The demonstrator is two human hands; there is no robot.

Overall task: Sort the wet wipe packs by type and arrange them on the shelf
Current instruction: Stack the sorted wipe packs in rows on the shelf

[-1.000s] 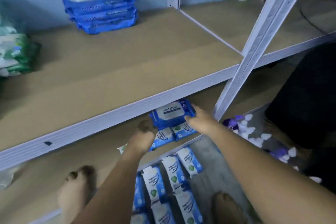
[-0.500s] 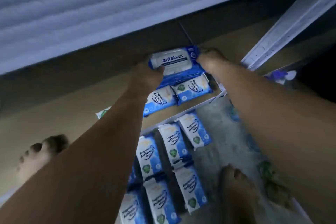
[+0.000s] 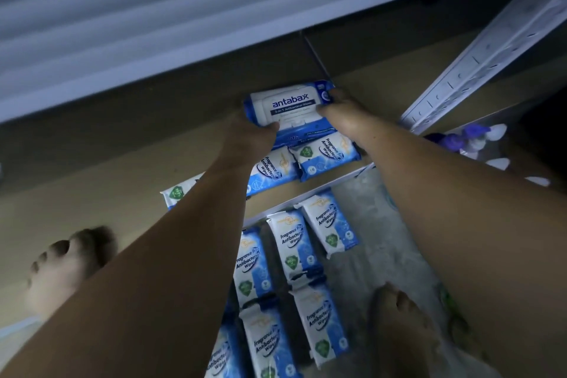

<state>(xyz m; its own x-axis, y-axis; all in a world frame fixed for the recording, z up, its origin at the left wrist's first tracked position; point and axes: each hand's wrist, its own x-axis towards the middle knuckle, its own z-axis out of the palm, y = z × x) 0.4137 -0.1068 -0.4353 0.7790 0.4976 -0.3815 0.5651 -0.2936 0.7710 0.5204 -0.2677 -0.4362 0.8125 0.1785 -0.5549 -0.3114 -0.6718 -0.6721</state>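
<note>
One bare foot, my left foot (image 3: 70,261), rests at the far left on the brown board of the lower shelf (image 3: 92,193). Above it the pale front edge of the upper shelf (image 3: 122,24) runs across the top of the view. Further right on the board, a white and blue pack (image 3: 177,192) with a green badge pokes out from under my left forearm.

My left hand (image 3: 251,135) reaches in under the upper shelf and grips the near left corner of the antabax pack (image 3: 288,104), with the thumb curled over its white label. That pack lies flat, well back on the lower shelf, on top of another dark blue pack (image 3: 293,137) of which only the front edge shows. My right hand (image 3: 340,110) clasps the right end of the antabax pack, fingers wrapped round the far corner.

Just in front of this stack, two fragrance-free packs (image 3: 325,153) sit side by side on the board near its front edge, touching each other. Below the edge, more packs of that light blue kind lie in rows on the grey floor (image 3: 362,224); I point at one in the middle, the floor pack (image 3: 294,245). My right foot (image 3: 395,325) stands just beside them on the right.

At the right, the white slotted post (image 3: 491,49) of the rack slants upward, and near its base lies a purple and white cloth (image 3: 472,138); I cannot tell what it is.
</note>
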